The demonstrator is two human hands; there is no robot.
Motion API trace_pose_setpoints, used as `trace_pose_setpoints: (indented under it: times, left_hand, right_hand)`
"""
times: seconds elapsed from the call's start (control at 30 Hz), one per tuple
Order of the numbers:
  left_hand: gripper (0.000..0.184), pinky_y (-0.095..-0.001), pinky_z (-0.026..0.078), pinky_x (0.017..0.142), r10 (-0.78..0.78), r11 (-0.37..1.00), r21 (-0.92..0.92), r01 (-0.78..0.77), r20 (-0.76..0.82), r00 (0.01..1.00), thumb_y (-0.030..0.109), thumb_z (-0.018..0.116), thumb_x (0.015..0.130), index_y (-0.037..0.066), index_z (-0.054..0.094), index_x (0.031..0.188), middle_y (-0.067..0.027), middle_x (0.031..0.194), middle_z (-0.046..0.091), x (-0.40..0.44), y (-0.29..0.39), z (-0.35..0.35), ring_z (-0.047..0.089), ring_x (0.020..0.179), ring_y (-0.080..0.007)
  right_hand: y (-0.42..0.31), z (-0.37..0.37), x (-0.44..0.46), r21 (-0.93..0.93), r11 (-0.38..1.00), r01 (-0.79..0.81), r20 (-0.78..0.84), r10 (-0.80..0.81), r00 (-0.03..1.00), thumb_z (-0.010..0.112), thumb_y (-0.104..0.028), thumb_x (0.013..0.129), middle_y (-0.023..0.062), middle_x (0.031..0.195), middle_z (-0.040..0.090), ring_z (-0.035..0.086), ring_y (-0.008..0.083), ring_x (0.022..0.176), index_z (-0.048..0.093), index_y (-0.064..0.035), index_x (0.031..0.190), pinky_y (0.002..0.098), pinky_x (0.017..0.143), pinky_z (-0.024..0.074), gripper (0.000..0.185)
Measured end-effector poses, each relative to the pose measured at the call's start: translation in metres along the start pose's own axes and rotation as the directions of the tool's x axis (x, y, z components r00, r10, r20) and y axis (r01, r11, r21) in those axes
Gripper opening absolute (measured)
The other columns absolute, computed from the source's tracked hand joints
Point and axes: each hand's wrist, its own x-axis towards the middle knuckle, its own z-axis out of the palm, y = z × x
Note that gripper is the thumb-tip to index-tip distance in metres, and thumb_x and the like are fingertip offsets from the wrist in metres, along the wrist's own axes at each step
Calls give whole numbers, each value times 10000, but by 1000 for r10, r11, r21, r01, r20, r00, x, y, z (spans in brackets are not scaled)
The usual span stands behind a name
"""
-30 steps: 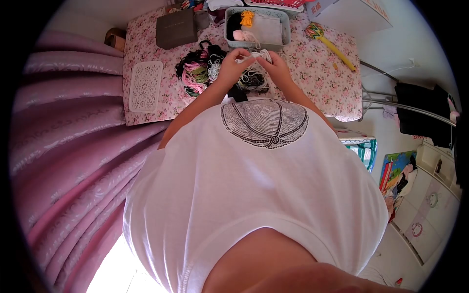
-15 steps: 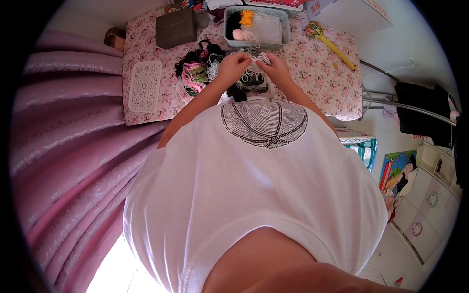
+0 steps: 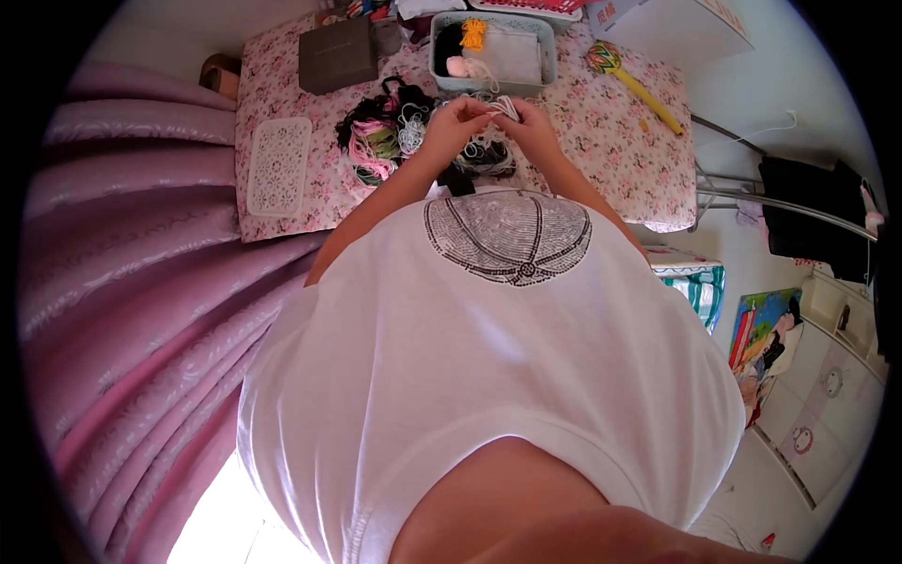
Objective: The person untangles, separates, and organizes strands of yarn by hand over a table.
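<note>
A small bundle of white yarn [image 3: 505,105] sits in my right hand [image 3: 531,130], whose fingers are closed around it. My left hand [image 3: 454,128] reaches in from the other side, thumb and fingertips pinched together close to the bundle; the strand between them is too fine to make out clearly. Below and left of my hands lies a tangled heap of yarn [image 3: 373,141] in black, pink, green and white. A looser dark and white tangle [image 3: 490,160] rests on the table just under my hands.
On the flowered tablecloth [image 3: 601,179] stand a lidded basket [image 3: 552,70] holding balls of yarn, a dark box [image 3: 338,56] and a white lace-patterned tray [image 3: 279,167]. A yellow-handled rattle-like stick [image 3: 648,99] lies to the right. Pink curtains [image 3: 141,235] hang at the left.
My left hand has shifted slightly right, its fingers now meeting the right hand's fingertips. The white yarn bundle stays in my right hand, a little raised.
</note>
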Motion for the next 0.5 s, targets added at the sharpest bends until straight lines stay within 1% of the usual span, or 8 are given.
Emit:
trace_pose_setpoints:
  times: [0.07, 0.13, 0.17, 0.23, 0.33, 0.37, 0.47, 0.5]
  left_hand:
    - [205, -199, 403, 581, 28, 996, 80, -27, -6, 1000, 120, 613, 765, 16, 540, 927, 5, 769, 542, 0, 4, 0, 501, 660, -65]
    - [229, -201, 402, 585, -55, 998, 17, 53, 101, 993, 138, 617, 755, 11, 549, 933, 3, 769, 549, 0, 9, -2, 498, 680, -65]
    - [241, -202, 402, 587, -93, 995, -11, 96, 157, 983, 148, 619, 750, 9, 554, 936, 2, 769, 553, -1, 10, -4, 496, 689, -65]
    - [223, -209, 391, 571, -134, 988, 71, 136, -43, 990, 164, 605, 760, 8, 563, 913, 4, 750, 550, 7, 8, -23, 492, 672, -68]
    - [196, -209, 344, 517, -108, 984, 112, 140, -253, 961, 180, 587, 759, 27, 566, 880, 28, 667, 487, 5, 10, -50, 429, 598, -49]
    - [186, -207, 323, 493, -88, 985, 115, 129, -306, 948, 184, 582, 756, 37, 566, 869, 40, 630, 457, 3, 12, -59, 398, 566, -38]
    - [229, -254, 410, 606, -18, 889, 432, 150, -295, 955, 197, 612, 693, 20, 592, 836, -43, 688, 549, 5, -26, -100, 520, 636, -126]
    - [216, -287, 428, 660, 28, 820, 556, 136, -276, 961, 200, 596, 662, 37, 601, 803, -99, 731, 565, 2, -27, -96, 557, 707, -195]
  right_hand:
    - [1, 0, -1, 36, 999, -1, 0, 1, 1000, 570, -124, 755, -10, 677, 532, 474, 60, 630, 568, -10, 865, 216, 552, 389, 158]
    - [-1, 1, -1, 48, 999, 14, -1, -14, 1000, 569, -148, 769, -11, 688, 532, 474, 62, 633, 580, -15, 880, 204, 551, 382, 174]
    - [-1, -3, 0, 63, 997, -54, -14, 55, 998, 562, -163, 778, -11, 691, 531, 472, 63, 628, 585, -17, 883, 203, 550, 379, 181]
    - [1, -21, 5, 95, 977, -188, -40, 193, 980, 550, -194, 797, -11, 696, 531, 467, 66, 617, 596, -21, 888, 203, 548, 373, 201]
    - [6, -46, 4, 92, 988, -128, -202, 144, 969, 487, -296, 845, -56, 576, 413, 347, 36, 511, 599, -55, 850, 175, 481, 296, 266]
    - [11, -58, 4, 29, 990, -135, -236, 138, 962, 481, -304, 848, -56, 578, 415, 345, 35, 510, 600, -56, 851, 175, 479, 292, 275]
    - [24, -89, -2, -135, 978, -156, -305, 108, 946, 469, -320, 853, -51, 595, 435, 361, 34, 523, 605, -59, 853, 179, 484, 301, 295]
    - [23, -95, -4, -176, 972, -158, -306, 98, 947, 468, -320, 854, -46, 607, 451, 381, 36, 538, 607, -58, 854, 184, 492, 316, 297]
